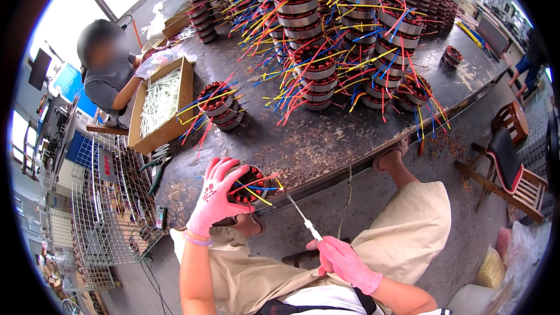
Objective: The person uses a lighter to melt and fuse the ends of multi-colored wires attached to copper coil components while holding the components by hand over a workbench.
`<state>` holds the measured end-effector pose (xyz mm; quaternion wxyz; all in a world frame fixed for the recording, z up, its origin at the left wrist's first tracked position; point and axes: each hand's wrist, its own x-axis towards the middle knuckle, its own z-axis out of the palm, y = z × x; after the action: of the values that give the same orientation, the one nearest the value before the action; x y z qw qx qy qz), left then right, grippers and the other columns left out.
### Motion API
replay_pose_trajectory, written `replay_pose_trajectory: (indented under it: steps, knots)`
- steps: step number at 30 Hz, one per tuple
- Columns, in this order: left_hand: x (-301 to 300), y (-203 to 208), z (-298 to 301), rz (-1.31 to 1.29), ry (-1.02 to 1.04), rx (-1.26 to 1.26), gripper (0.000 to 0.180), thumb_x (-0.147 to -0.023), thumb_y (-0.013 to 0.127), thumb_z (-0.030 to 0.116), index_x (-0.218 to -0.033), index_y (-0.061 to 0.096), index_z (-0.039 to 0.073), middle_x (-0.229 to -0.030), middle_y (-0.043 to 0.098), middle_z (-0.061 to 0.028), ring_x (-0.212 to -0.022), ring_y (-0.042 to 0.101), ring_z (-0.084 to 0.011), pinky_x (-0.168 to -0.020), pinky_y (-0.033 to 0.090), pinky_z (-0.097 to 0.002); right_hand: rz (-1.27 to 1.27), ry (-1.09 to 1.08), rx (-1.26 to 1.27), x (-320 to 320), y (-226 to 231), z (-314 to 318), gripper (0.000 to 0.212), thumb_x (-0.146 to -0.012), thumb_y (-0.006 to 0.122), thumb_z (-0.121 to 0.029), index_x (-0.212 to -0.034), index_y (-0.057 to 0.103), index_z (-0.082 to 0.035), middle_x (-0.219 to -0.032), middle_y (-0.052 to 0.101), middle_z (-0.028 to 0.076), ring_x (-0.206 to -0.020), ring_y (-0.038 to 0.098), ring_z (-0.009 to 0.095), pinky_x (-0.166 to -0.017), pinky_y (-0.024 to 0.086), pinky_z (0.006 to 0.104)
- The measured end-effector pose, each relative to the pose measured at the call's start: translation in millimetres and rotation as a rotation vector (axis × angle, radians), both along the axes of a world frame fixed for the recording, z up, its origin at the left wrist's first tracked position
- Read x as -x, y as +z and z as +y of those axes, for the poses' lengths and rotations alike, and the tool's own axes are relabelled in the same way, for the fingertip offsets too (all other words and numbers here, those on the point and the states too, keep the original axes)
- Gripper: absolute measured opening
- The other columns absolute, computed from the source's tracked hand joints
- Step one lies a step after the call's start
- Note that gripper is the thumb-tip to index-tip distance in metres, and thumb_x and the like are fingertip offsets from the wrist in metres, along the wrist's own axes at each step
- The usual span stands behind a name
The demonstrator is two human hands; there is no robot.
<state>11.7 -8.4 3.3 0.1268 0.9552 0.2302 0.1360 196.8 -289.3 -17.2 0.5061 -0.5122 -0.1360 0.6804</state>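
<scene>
My left hand (217,195), in a pink glove, is closed around the side of a motor stator (240,193) at the table's near edge. Red, blue and yellow lead wires (265,189) stick out of the stator to the right. In its pink glove, my right hand (344,261) grips a slim white-handled tool (313,230) with a thin metal shaft; its exact kind is unclear. The shaft's tip points up and left, close to the wire ends; whether it touches them I cannot tell. Beyond my left hand stands a short stack of stators (220,107).
Tall stator stacks (303,23) with splayed wires crowd the dark worktable (280,146). A cardboard box (181,102) of white sleeves stands at left, a co-worker (111,76) behind it. Green-handled pliers (156,172) lie at the left edge, beside wire baskets (105,210). A chair (504,163) is at right.
</scene>
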Motion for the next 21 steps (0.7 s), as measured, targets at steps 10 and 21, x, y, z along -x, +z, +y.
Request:
replay_pose_trajectory:
  steps: [10,21]
  knots:
    - [-2.4,5.6,4.1,0.021,-0.081,0.047,0.092,-0.052,0.09,0.035,-0.136,0.058,0.015,-0.138,0.053,-0.0099,-0.139,0.039,-0.0365,-0.121,0.02,-0.0546,0.074,-0.027,0.019,-1.3,-3.6,-3.4,0.035,-0.106,0.045,-0.025,-0.121,0.06,0.003,-0.062,0.045,0.0,-0.058,0.046,0.008,-0.063,0.052,0.0281]
    - [-3.2,3.5,5.9,0.0,-0.071,0.006,0.092,-0.05,0.09,0.034,-0.134,0.058,0.013,-0.135,0.055,-0.0084,-0.139,0.041,-0.0358,-0.121,0.021,-0.0551,0.042,-0.026,0.002,-2.3,-3.2,-4.2,0.034,-0.106,0.046,-0.025,-0.121,0.06,0.002,-0.063,0.045,0.0,-0.056,0.046,0.009,-0.063,0.053,0.0283]
